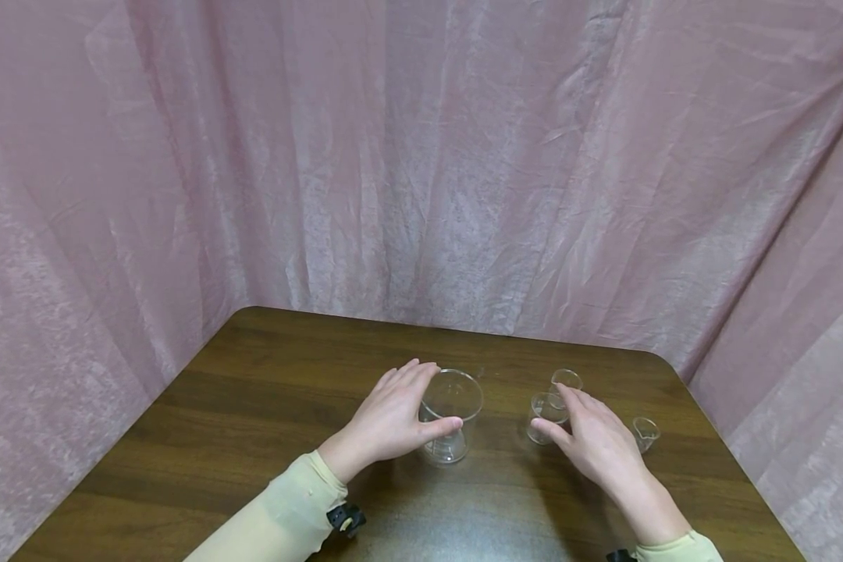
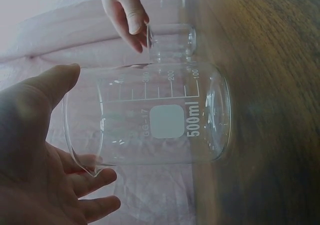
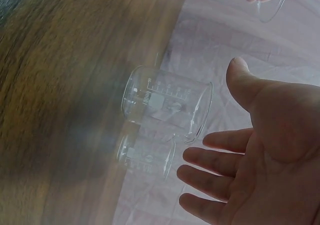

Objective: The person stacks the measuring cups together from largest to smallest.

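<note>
A large clear glass beaker (image 1: pixel 449 449) marked 500ml (image 2: pixel 167 121) stands upright on the table. My left hand (image 1: pixel 393 414) is around its rim, thumb on the near side and fingers on the far side, none tightly curled. Over to the right, my right hand (image 1: pixel 600 441) is spread beside a 100ml beaker (image 3: pixel 167 102), its thumb and fingers apart and holding nothing. Behind that beaker is a smaller beaker (image 1: pixel 567 378), partly covered by the right fingers. The smallest beaker (image 1: pixel 645 435) sits to the right of the right hand.
The brown wooden table (image 1: pixel 281 390) has rounded far corners. Pink curtains (image 1: pixel 421 172) hang behind it and along its sides. Black straps (image 1: pixel 346 518) are on both wrists at the pale sleeves.
</note>
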`<state>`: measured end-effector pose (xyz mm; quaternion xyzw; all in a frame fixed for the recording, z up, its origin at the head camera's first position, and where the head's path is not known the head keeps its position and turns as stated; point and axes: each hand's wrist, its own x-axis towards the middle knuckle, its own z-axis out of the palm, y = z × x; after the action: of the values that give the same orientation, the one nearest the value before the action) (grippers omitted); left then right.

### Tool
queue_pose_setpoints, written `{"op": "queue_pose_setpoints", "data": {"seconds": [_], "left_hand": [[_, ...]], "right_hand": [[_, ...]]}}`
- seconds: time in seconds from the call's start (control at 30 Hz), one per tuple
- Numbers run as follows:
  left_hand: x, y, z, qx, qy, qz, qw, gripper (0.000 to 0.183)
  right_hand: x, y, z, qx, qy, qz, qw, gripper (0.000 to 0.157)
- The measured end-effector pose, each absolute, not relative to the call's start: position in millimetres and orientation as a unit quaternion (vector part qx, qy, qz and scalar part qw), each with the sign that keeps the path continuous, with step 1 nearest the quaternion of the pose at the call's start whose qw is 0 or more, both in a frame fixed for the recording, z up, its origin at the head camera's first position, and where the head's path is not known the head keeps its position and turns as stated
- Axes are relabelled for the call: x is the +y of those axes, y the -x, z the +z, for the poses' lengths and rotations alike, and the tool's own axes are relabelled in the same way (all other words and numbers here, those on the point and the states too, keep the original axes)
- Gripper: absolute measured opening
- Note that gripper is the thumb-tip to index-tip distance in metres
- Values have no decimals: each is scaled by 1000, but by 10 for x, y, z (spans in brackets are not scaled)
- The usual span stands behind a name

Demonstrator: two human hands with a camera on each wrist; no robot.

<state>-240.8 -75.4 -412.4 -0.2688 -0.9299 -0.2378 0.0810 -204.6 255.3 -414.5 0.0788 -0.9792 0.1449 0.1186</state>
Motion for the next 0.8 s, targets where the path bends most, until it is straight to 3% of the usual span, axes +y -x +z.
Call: {"op": "queue_pose_setpoints", "data": {"seconds": [0.57, 0.8], "left_hand": [[-753, 2414, -4130, -929, 270, -240, 81, 93], [-755, 2406, -4132, -930, 267, -240, 81, 92]], "right_hand": [[2581, 2050, -4176, -986, -52, 138, 73, 80], [2586, 2071, -4210, -986, -57, 135, 79, 75]]}}
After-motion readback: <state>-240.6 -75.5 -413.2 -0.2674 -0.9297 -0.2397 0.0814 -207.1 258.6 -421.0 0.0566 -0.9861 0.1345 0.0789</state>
